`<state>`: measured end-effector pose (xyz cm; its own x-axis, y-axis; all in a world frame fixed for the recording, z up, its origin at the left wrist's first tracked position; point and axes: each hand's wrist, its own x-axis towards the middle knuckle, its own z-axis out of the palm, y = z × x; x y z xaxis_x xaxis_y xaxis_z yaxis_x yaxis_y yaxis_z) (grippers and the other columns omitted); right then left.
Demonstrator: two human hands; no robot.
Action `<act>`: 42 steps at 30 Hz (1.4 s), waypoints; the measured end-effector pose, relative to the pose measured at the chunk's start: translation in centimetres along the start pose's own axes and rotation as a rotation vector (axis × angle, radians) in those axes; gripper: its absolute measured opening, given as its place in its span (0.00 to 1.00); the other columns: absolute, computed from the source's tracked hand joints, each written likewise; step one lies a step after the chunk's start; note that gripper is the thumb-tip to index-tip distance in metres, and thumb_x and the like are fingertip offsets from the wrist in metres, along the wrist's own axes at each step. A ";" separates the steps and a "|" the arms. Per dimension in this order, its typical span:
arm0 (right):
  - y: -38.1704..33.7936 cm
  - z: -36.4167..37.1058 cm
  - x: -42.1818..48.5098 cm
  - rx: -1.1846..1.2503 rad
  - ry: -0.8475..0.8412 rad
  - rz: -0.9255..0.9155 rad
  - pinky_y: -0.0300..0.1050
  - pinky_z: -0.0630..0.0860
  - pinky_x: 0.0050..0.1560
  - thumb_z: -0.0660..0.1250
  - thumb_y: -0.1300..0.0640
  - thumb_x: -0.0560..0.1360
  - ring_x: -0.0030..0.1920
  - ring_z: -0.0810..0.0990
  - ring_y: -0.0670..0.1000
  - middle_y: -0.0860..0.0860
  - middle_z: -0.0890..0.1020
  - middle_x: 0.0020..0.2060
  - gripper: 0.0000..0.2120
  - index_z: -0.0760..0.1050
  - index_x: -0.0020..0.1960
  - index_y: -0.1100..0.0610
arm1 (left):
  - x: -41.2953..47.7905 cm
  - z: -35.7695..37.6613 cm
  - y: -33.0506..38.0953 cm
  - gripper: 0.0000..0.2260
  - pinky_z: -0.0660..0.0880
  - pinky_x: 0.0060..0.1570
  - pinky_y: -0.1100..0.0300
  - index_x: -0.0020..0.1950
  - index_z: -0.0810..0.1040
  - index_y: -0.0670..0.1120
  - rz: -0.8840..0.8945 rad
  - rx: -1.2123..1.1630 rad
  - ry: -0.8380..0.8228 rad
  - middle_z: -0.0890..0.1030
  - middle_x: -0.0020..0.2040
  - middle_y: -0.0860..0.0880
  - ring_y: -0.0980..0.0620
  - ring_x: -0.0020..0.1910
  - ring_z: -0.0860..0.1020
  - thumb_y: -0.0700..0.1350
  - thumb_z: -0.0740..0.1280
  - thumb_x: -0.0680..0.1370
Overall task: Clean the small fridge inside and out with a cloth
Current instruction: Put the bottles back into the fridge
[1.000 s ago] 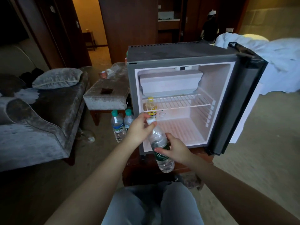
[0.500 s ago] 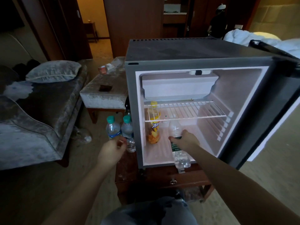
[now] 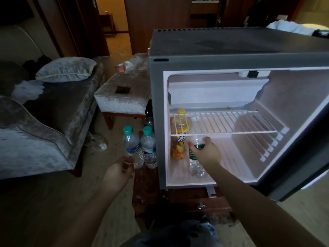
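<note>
- The small fridge (image 3: 231,43) stands on a low wooden table (image 3: 146,189), directly ahead of the person, with its door (image 3: 295,168) swung open to the right.
- The right hand (image 3: 207,154) is inside the fridge, in the lower compartment under the wire shelf (image 3: 227,122). Its fingers and thumb are curled round the upper part of a clear bottle (image 3: 195,166) with a green label, which stands upright on the fridge floor.
- The left hand (image 3: 117,172) is outside the fridge, off its left front corner. Its fingers are loosely curled and hold nothing. The fingertips are close to the base of the nearer teal-capped bottle (image 3: 132,147); contact cannot be confirmed.
- Count, inside the fridge: two bottles, the clear one and a yellow-capped orange bottle (image 3: 179,138) just to its left; one wire shelf; one freezer box (image 3: 213,91) above it.
- Count, outside: two teal-capped water bottles, the second (image 3: 148,147) touching the first, both on the table against the fridge's left wall; one dark bottle (image 3: 149,111) behind them.
</note>
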<state>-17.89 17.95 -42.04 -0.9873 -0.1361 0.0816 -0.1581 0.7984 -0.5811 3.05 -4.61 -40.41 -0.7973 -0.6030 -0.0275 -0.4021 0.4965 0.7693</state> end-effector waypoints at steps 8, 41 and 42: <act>-1.1 -1.2 1.3 0.096 0.050 -0.057 0.40 0.68 0.31 0.68 0.34 0.70 0.37 0.79 0.52 0.47 0.78 0.33 0.29 0.73 0.56 0.57 | -0.1 0.9 0.3 0.08 0.79 0.44 0.52 0.49 0.77 0.51 0.026 0.026 -0.016 0.83 0.38 0.51 0.52 0.35 0.82 0.38 0.65 0.76; 2.9 -3.8 -4.4 0.007 -0.087 -0.143 0.46 0.71 0.56 0.70 0.55 0.74 0.60 0.76 0.56 0.55 0.72 0.66 0.26 0.66 0.70 0.58 | 6.0 -2.6 5.2 0.18 0.71 0.43 0.53 0.58 0.69 0.41 0.088 0.339 0.183 0.80 0.51 0.38 0.38 0.49 0.78 0.46 0.71 0.74; 2.9 -4.2 -5.0 -0.001 -0.097 -0.139 0.46 0.71 0.55 0.69 0.55 0.74 0.59 0.76 0.56 0.55 0.72 0.65 0.25 0.67 0.69 0.57 | 5.5 -3.1 5.2 0.19 0.71 0.43 0.53 0.58 0.69 0.40 0.083 0.356 0.174 0.79 0.51 0.38 0.38 0.49 0.78 0.46 0.72 0.74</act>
<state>-13.50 23.40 -40.75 -0.9500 -0.3011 0.0823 -0.2928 0.7683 -0.5692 -2.02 -7.25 -34.64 -0.7576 -0.6335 0.1573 -0.4948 0.7145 0.4946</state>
